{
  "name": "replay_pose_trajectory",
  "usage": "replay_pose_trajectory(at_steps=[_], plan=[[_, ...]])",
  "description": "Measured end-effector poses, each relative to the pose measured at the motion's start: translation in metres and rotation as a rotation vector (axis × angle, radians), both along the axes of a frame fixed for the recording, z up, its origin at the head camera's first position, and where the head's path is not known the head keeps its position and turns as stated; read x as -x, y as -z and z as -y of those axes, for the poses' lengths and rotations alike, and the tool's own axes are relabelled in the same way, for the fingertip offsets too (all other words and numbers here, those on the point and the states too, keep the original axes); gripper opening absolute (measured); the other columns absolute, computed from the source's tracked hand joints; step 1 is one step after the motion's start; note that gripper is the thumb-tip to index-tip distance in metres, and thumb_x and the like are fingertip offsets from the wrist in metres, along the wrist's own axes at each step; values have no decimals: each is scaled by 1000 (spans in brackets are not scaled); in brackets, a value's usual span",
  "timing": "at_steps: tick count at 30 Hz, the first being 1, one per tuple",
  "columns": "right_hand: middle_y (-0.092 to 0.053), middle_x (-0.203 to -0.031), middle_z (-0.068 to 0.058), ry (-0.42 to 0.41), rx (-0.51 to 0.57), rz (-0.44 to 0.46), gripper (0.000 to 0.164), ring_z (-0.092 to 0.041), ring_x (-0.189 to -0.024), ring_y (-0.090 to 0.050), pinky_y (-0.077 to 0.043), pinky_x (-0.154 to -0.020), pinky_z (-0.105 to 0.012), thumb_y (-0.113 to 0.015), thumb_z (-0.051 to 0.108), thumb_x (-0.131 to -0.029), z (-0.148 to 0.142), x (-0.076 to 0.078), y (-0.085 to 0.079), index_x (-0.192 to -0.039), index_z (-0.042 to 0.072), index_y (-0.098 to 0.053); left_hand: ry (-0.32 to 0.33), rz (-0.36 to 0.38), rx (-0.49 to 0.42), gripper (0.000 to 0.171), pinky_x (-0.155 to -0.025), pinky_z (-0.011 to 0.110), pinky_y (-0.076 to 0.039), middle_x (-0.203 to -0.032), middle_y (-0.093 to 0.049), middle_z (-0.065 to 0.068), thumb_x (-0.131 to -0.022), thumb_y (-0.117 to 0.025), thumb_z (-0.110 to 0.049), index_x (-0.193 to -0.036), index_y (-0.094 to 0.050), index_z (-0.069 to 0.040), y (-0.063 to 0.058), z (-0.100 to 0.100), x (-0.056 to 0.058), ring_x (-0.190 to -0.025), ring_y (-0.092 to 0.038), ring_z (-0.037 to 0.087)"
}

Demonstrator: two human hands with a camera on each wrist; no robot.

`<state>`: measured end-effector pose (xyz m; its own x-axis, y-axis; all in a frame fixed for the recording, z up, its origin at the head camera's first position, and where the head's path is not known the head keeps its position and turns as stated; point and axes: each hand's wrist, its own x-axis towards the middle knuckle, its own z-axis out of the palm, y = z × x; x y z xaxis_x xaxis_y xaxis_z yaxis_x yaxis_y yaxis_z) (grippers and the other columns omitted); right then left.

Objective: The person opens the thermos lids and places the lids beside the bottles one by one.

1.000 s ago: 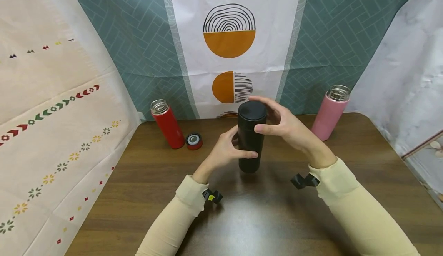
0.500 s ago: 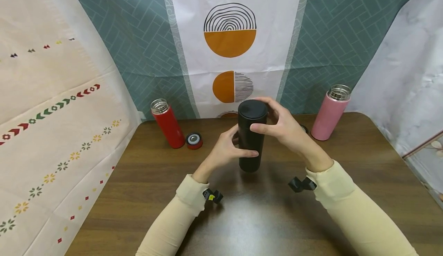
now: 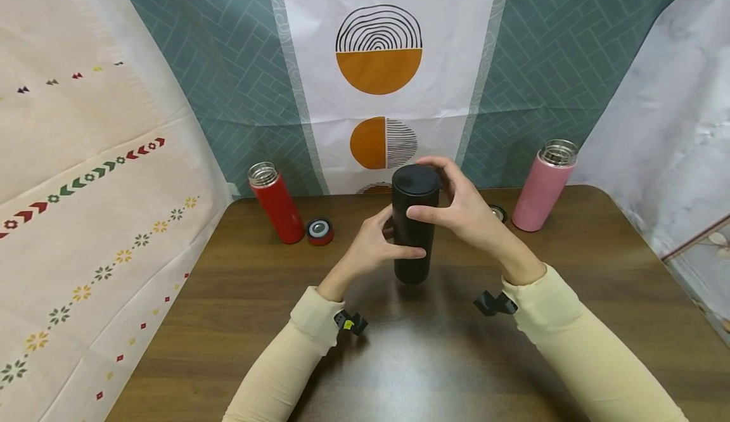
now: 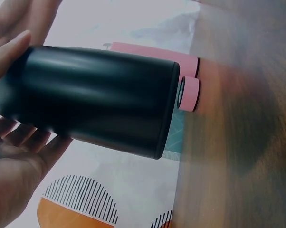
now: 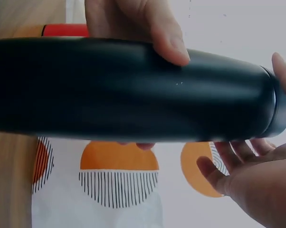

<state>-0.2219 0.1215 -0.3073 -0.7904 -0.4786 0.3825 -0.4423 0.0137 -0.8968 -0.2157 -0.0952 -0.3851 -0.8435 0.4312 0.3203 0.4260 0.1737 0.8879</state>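
A black thermos bottle (image 3: 412, 238) is held upright over the table by both hands. My left hand (image 3: 371, 248) grips its body, with the thumb across the near side and the fingers behind. My right hand (image 3: 459, 203) holds it around the black lid (image 3: 416, 181), the thumb across the front just below the lid's top and the fingers reaching around the far side. In the right wrist view, a thin seam shows between the lid (image 5: 281, 114) and the body. The lid sits on the bottle.
An uncapped red bottle (image 3: 278, 210) stands back left, with its red lid (image 3: 320, 232) beside it. Back right stands an uncapped pink bottle (image 3: 544, 187), its pink lid (image 4: 189, 94) next to it. A patterned cloth (image 3: 228, 80) hangs behind the wooden table (image 3: 239, 320).
My right thumb has slid left across the front of the lid, and the right wrist has shifted slightly left. The pink bottle's lid has come into sight behind it. My left hand stays put.
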Motion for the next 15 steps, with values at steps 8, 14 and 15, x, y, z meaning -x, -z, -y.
replay_pose_trajectory(at_steps=[8, 14, 15], plan=[[-58, -137, -13, -106, 63, 93, 65, -30, -121, -58, -48, -103, -35, -76, 6, -91, -3, 1, -3, -149, 12, -46, 13, 15, 0, 75, -107, 45, -51, -133, -66, -3, -81, -90, -20, -147, -54, -26, 0, 0, 1, -119, -65, 18], [-57, -141, -16, -227, 68, 150, 67, -32, -125, -57, -47, -104, -38, -70, 3, -93, -8, 6, -5, -155, 15, -45, 31, 21, 6, 76, -107, 46, -50, -136, -64, -3, -82, -88, -19, -148, -52, -25, 0, 0, 1, -120, -64, 19], [-57, -141, -16, -214, 54, 143, 69, -31, -126, -56, -48, -104, -37, -70, 5, -94, -8, 6, -5, -156, 16, -43, 30, 21, 6, 76, -107, 47, -50, -136, -64, -3, -82, -88, -19, -149, -52, -25, 1, 0, 1, -120, -64, 19]])
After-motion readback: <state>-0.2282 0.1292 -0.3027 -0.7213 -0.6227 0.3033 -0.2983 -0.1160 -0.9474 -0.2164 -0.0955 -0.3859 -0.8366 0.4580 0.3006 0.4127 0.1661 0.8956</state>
